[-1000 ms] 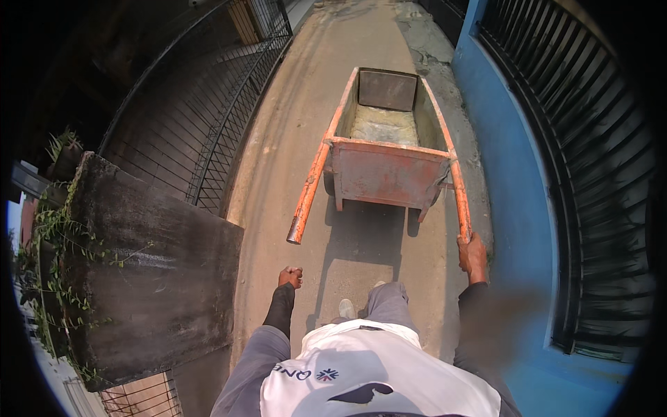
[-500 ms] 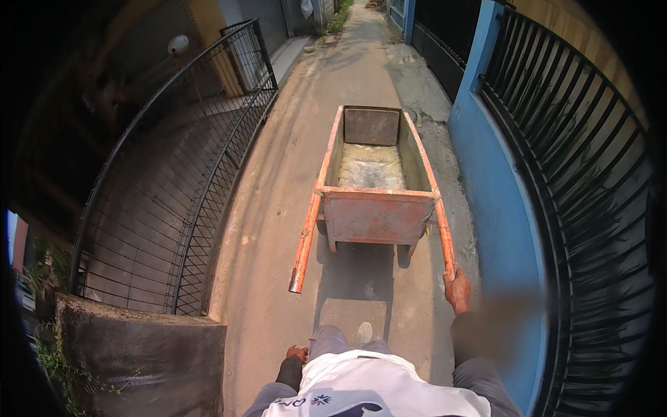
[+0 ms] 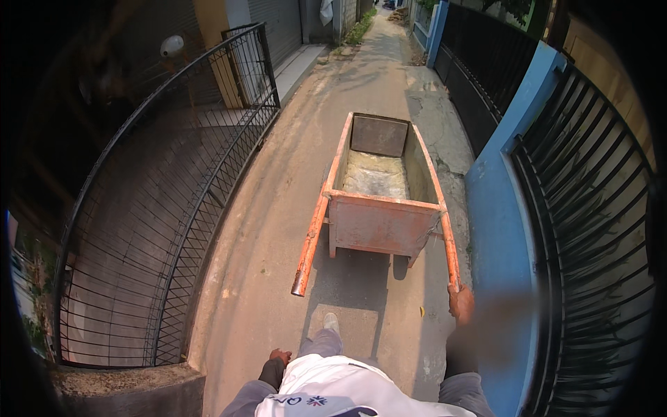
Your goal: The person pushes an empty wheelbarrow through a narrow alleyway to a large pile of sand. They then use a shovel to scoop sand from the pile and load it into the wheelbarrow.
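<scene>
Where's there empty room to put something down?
The road is bare between the black railing and the left handle of the cart. The cart floor, between its side walls, looks unloaded too. It's tight where the right hand grips the right handle near the blue wall.

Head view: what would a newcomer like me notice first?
Probably the orange cart ahead in the lane, the end of its right handle held in the right grip. Then the blue wall along the right and the black railing curving along the left.

Black railing (image 3: 196,229) left, blue wall (image 3: 497,215) right.
</scene>
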The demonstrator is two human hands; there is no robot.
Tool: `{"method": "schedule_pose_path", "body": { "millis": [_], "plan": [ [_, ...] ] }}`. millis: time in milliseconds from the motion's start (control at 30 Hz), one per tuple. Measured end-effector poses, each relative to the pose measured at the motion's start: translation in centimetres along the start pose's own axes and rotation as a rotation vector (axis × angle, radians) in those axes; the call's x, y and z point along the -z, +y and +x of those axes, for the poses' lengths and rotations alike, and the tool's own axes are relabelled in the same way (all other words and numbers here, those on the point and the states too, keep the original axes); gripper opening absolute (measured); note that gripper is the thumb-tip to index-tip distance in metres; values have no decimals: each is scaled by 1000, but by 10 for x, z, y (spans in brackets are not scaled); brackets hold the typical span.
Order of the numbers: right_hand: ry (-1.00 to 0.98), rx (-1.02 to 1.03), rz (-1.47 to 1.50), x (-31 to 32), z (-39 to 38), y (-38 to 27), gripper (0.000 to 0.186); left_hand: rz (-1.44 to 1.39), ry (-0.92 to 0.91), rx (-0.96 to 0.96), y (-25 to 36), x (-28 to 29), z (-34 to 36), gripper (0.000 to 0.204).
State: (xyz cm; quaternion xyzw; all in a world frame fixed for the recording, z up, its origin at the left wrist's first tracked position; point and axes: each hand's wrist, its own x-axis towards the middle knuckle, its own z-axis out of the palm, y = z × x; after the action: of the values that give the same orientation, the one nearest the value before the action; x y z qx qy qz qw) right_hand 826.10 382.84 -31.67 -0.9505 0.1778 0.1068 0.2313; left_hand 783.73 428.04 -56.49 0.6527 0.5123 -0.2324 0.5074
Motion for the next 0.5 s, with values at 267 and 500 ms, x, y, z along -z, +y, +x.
{"method": "schedule_pose_path", "body": {
  "millis": [267, 500],
  "plan": [
    [47, 91, -23, -37, 148, -213, 54, -359, 15, -143, 347, 83, 159, 20],
    [-105, 80, 154, -91, 328, -387, 55, 83, -208, -65, 533, 78, 238, 33]
  ]
}}
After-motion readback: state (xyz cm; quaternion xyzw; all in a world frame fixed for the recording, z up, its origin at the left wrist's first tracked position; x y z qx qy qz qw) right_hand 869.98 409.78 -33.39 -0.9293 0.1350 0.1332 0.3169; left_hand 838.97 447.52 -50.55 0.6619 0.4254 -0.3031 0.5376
